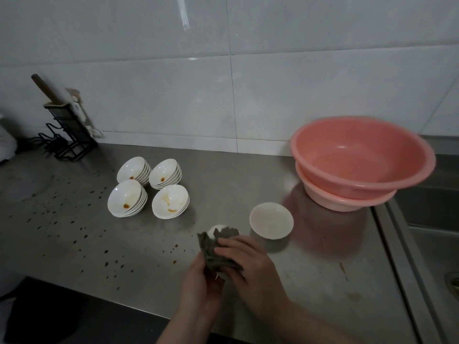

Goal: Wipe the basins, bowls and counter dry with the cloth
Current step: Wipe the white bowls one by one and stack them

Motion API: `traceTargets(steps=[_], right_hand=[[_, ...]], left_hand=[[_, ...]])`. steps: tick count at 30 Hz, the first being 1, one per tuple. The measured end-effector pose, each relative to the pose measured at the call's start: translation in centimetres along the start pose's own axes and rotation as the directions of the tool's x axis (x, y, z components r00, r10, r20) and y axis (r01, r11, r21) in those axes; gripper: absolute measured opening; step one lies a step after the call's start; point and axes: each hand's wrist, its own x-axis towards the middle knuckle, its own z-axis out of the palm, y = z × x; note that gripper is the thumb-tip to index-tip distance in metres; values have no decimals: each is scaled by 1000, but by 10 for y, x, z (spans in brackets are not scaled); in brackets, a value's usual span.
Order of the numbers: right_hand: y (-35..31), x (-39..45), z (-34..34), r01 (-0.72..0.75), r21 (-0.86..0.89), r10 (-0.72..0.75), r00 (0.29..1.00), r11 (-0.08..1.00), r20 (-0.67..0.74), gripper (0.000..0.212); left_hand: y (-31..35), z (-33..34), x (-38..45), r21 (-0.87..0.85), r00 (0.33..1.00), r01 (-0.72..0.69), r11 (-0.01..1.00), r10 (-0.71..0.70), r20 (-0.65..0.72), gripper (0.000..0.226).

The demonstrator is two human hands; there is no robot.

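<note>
A steel kitchen counter (223, 167) runs along a white tiled wall (273, 83), seen from above. At the far left a black wire rack (67, 135) stands against the wall with a knife handle sticking up from it. The counter's left half is dotted with dark brown droplets (106, 252). Left of centre, four stacks of white bowls (149, 187) stand close together in a square; the top bowls show brown sauce stains. Near the front edge at centre, the left hand (198, 284) cups a small white bowl (214, 232) from beneath, its fingers curled around the bowl and the hanging edge of a grey cloth (218, 247). The right hand (253, 271) lies over the cloth with fingers curled, pressing it onto the bowl, which is mostly covered. Just beside them to the right, a single white bowl (271, 220) sits upright on the counter. Farther right, near the wall, two pink plastic basins (360, 162) are nested one inside the other, the upper one tilted. At the far right edge, a sink (432, 212) is sunk into the counter.
</note>
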Motion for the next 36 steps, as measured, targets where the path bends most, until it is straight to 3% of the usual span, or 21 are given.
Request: traceTargets(steps=[2, 4, 7, 9, 15, 18, 22, 24, 25, 27, 29, 31, 32, 35, 36], right_hand=[[2, -9, 3, 84, -34, -86, 994, 996, -70, 23], [9, -17, 2, 76, -13, -77, 984, 997, -163, 22], [10, -16, -6, -166, 229, 225, 938, 959, -263, 32], [5, -4, -12, -332, 406, 433, 882, 851, -187, 37], [10, 35, -24, -591, 415, 618, 782, 692, 83, 28], [10, 39, -20, -621, 342, 626, 772, 705, 112, 23], [3, 34, -18, -465, 238, 458, 885, 853, 87, 29], [3, 29, -19, -437, 214, 427, 899, 874, 95, 31], [5, 28, -20, -472, 258, 463, 881, 843, 99, 29], [10, 29, -25, -594, 410, 603, 788, 692, 124, 25], [13, 32, -33, -720, 561, 755, 612, 408, 237, 14], [18, 28, -36, -774, 614, 804, 460, 154, 377, 16], [22, 24, -36, -787, 605, 808, 431, 120, 401, 21], [31, 7, -31, -822, 531, 852, 416, 204, 317, 26], [33, 1, -30, -822, 537, 877, 387, 187, 286, 23]], left_hand=[[4, 0, 2, -99, 998, 54, 994, -52, 25, 49], [11, -2, 6, -118, 998, 58, 991, -54, 32, 48], [19, -6, 10, -72, 999, -40, 997, 40, -11, 29], [21, -9, 8, -48, 998, -56, 997, 56, -5, 24], [16, -17, 2, 189, 986, -161, 969, 151, 71, 24], [13, -14, 1, 336, 970, -245, 910, 225, 96, 23], [14, -10, 1, 419, 940, -340, 842, 287, 186, 24], [12, -13, 3, 476, 916, -401, 783, 326, 235, 25], [10, -14, 5, 528, 891, -453, 718, 366, 267, 23], [6, -19, 10, 639, 790, -605, 475, 456, 409, 17], [3, -26, 14, 666, 668, -721, 190, 446, 596, 17], [0, -33, 21, 624, 579, -780, -33, 338, 742, 26], [-3, -36, 25, 592, 545, -795, -134, 273, 793, 28], [-14, -39, 37, 375, 383, -785, -492, 90, 919, 24], [-21, -39, 39, 312, 344, -769, -558, 49, 938, 25]])
